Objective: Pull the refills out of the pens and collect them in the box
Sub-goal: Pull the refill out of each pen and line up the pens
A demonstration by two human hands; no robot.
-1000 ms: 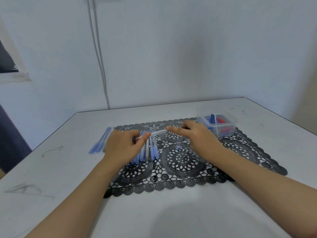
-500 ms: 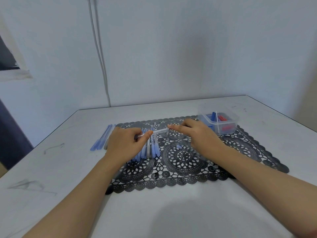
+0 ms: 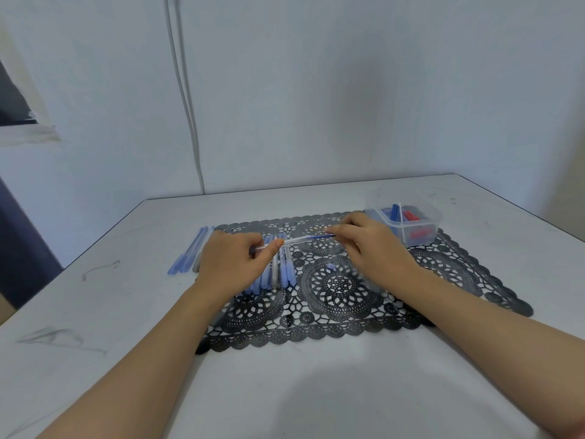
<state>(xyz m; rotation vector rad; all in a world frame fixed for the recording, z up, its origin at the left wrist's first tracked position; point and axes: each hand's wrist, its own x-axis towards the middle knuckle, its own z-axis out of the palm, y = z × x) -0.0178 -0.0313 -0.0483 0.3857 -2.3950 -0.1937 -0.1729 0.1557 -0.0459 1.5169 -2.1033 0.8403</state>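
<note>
Head view: left hand is gripping the pen above the mat; right hand is pinching the partly exposed refill; next is likely calling for a straight pull free, then dropping it in the box nearby.

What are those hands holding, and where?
The left hand grips a clear pen by one end; the right hand pinches the tip of its blue refill.

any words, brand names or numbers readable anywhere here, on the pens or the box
No text can be read.
Clear pen barrel in the left hand: any print too blurred.
Blue refill pinched by the right hand: none shows.
Clear plastic box: no label shows.
</note>
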